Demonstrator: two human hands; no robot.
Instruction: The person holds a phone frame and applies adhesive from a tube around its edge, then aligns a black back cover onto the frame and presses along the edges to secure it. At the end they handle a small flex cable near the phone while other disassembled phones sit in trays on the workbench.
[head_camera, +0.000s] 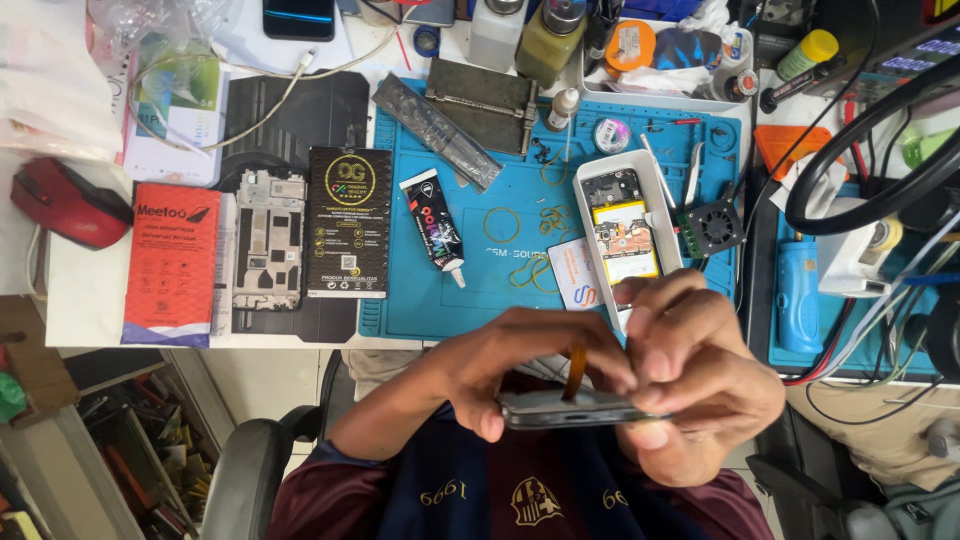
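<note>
Grip: both of my hands are closed on a phone body (565, 409) held edge-on over my lap, at 6 o'clock from the blue mat (420, 300).
Left hand: my left hand (510, 365) pinches the near-left end, thumb under, fingertips on the upper face.
Right hand: my right hand (695, 385) wraps the right end, fingers curled over the top, thumb along the edge.
Flex ribbon: an orange ribbon cable (577, 368) rises from the phone's upper face between my two hands; whether a finger pinches it I cannot tell.
Step in hand: I judge this to be seating or freeing that ribbon while the frame is held steady.
Next move calls for: a light, straight touch on the thin ribbon, I think, with no twist of the frame.
Materials: the phone edge looks like smooth grey metal with a dull shine; the ribbon is thin, flat and pliable.
Around, 12 o'clock: a white tray (660, 185) holds an opened phone with a yellow battery (625, 240).
Around, 10 o'clock: a glue tube (433, 226) lies on the mat, with a bare phone frame (268, 240) and a red packet (170, 262) further left.
</note>
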